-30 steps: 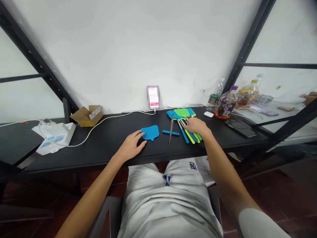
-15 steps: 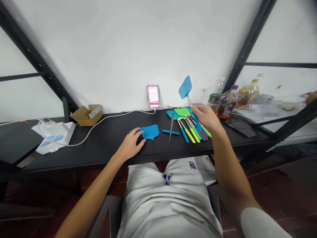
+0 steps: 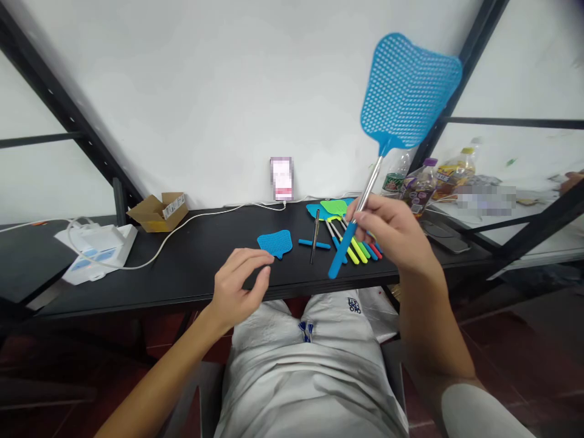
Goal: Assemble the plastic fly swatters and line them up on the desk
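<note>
Raised above the table, a blue fly swatter (image 3: 408,91) with a metal rod and blue handle is pinched at the rod by my right hand (image 3: 387,228). My left hand (image 3: 241,280) hovers over the table's front edge, thumb and fingers apart and nothing between them. Just beyond its fingertips lies a loose blue swatter head (image 3: 275,243). To the right of that, a metal rod (image 3: 316,234) rests across a blue handle (image 3: 305,244). A pile of fly swatters (image 3: 336,208) with green and blue heads and several coloured handles lies partly behind my right hand.
A lit phone (image 3: 281,177) leans on the wall, its white cable running left to a power strip (image 3: 98,252). An open cardboard box (image 3: 157,213) stands at the back left. Drink bottles (image 3: 420,185) and a dark phone (image 3: 444,237) are on the right.
My right hand has brought the blue fly swatter up and nearer to me, its head now high and large in view. My left hand has drawn back from the loose swatter head.
</note>
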The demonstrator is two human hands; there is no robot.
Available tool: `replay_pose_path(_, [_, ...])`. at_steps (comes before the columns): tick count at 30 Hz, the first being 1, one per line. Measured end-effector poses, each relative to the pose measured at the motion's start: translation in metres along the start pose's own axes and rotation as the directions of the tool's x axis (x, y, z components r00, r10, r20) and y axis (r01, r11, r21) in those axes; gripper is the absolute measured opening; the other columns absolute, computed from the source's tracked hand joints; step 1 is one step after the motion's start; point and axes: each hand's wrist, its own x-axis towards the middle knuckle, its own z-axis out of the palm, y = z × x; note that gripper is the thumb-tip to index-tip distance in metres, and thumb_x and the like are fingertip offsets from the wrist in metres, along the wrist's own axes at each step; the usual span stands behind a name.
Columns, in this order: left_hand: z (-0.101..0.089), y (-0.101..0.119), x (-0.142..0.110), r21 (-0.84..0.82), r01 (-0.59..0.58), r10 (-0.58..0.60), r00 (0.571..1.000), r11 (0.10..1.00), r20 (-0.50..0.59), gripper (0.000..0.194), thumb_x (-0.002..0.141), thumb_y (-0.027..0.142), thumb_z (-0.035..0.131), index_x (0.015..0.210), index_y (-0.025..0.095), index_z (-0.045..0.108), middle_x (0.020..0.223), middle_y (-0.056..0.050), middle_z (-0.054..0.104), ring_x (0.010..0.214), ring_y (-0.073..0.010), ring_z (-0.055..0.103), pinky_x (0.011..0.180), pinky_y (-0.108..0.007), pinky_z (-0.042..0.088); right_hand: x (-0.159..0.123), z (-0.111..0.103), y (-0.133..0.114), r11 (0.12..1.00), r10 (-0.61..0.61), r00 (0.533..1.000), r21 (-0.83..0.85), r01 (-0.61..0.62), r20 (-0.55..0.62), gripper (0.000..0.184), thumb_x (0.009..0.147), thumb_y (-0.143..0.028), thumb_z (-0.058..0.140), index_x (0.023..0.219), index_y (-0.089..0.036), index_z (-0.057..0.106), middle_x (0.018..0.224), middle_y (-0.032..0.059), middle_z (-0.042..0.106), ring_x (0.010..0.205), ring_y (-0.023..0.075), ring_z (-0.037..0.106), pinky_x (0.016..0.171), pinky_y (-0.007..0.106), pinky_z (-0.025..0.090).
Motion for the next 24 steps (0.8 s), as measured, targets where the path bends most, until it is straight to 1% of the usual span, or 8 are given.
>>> replay_pose_path(2, [-0.008, 0.020, -0.002, -0.105, -0.020, 0.028, 0.997, 0.994, 0.076, 0.018, 0.094, 0.023, 0.056, 0.108, 0.025, 0.067, 0.105, -0.008, 0.075, 0.099, -0.0234, 0.070, 0.087, -0.042, 0.058, -0.009, 0.012, -0.011, 0.998, -0.062, 0.983, 0.035, 0.056, 0.175, 0.013, 0.093, -0.029, 0.059, 0.092, -0.018, 0.066, 0.062, -0.0010, 0.062, 0.054, 0.0116, 0.057, 0.051, 0.023, 0.043])
replay_pose_path(4, [-0.015, 0.036, -0.005, -0.190, -0.015, 0.047, 0.984, 0.982, 0.169, 0.028, 0.094, 0.025, 0.060, 0.121, 0.025, 0.062, 0.108, -0.008, 0.074, 0.100, -0.0226, 0.069, 0.086, -0.039, 0.059, -0.016, 0.025, -0.019, 0.993, -0.116, 0.942, 0.067, 0.100, 0.314, 0.011, 0.094, -0.025, 0.058, 0.091, -0.018, 0.066, 0.064, -0.0010, 0.065, 0.057, 0.0116, 0.062, 0.054, 0.022, 0.045])
replay_pose_path(7, [-0.020, 0.049, -0.011, -0.211, 0.042, 0.023, 0.954, 0.977, 0.299, 0.047, 0.090, 0.032, 0.070, 0.134, 0.027, 0.054, 0.110, -0.005, 0.073, 0.095, -0.0197, 0.070, 0.084, -0.034, 0.058, -0.023, 0.043, -0.027, 0.986, -0.165, 0.881, 0.080, 0.145, 0.444, 0.010, 0.094, -0.021, 0.057, 0.091, -0.018, 0.066, 0.068, -0.0010, 0.069, 0.061, 0.0117, 0.065, 0.059, 0.022, 0.049])
replay_pose_path(9, [-0.020, 0.051, -0.015, -0.185, 0.078, -0.008, 0.935, 0.980, 0.355, 0.044, 0.090, 0.031, 0.071, 0.131, 0.029, 0.055, 0.102, -0.001, 0.074, 0.086, -0.0162, 0.070, 0.080, -0.029, 0.057, -0.026, 0.050, -0.029, 0.983, -0.182, 0.857, 0.079, 0.164, 0.483, 0.010, 0.093, -0.019, 0.057, 0.093, -0.018, 0.067, 0.073, -0.0001, 0.071, 0.062, 0.0113, 0.064, 0.059, 0.022, 0.049])
replay_pose_path(12, [-0.016, 0.050, -0.018, -0.142, 0.090, -0.030, 0.926, 0.986, 0.376, 0.025, 0.095, 0.024, 0.066, 0.119, 0.029, 0.060, 0.086, 0.003, 0.072, 0.075, -0.0128, 0.068, 0.075, -0.026, 0.053, -0.027, 0.054, -0.028, 0.980, -0.197, 0.851, 0.074, 0.185, 0.487, 0.011, 0.094, -0.023, 0.060, 0.094, -0.017, 0.069, 0.077, 0.0012, 0.072, 0.060, 0.0107, 0.062, 0.057, 0.022, 0.048])
replay_pose_path(14, [-0.013, 0.048, -0.020, -0.124, 0.085, -0.032, 0.924, 0.989, 0.381, 0.016, 0.096, 0.023, 0.064, 0.111, 0.027, 0.063, 0.083, 0.003, 0.071, 0.071, -0.0123, 0.066, 0.074, -0.026, 0.052, -0.027, 0.053, -0.027, 0.979, -0.202, 0.872, 0.094, 0.179, 0.446, 0.014, 0.096, -0.028, 0.060, 0.092, -0.017, 0.069, 0.074, 0.0012, 0.071, 0.062, 0.0113, 0.063, 0.058, 0.022, 0.049])
replay_pose_path(18, [-0.010, 0.044, -0.019, -0.101, 0.117, -0.065, 0.906, 0.988, 0.418, 0.017, 0.097, 0.024, 0.063, 0.114, 0.026, 0.063, 0.087, 0.003, 0.072, 0.075, -0.0124, 0.067, 0.073, -0.024, 0.050, -0.024, 0.047, -0.028, 0.984, -0.173, 0.916, 0.101, 0.147, 0.362, 0.023, 0.100, -0.032, 0.056, 0.089, -0.017, 0.069, 0.067, 0.0000, 0.069, 0.060, 0.0107, 0.063, 0.060, 0.021, 0.049])
replay_pose_path(24, [-0.013, 0.041, -0.012, -0.124, 0.152, -0.086, 0.902, 0.981, 0.423, 0.015, 0.098, 0.026, 0.061, 0.113, 0.025, 0.062, 0.082, 0.005, 0.071, 0.068, -0.0101, 0.064, 0.065, -0.021, 0.045, -0.023, 0.040, -0.031, 0.982, -0.189, 0.923, 0.044, 0.185, 0.335, 0.029, 0.101, -0.031, 0.055, 0.080, -0.016, 0.069, 0.077, 0.0026, 0.071, 0.057, 0.0090, 0.059, 0.055, 0.022, 0.045])
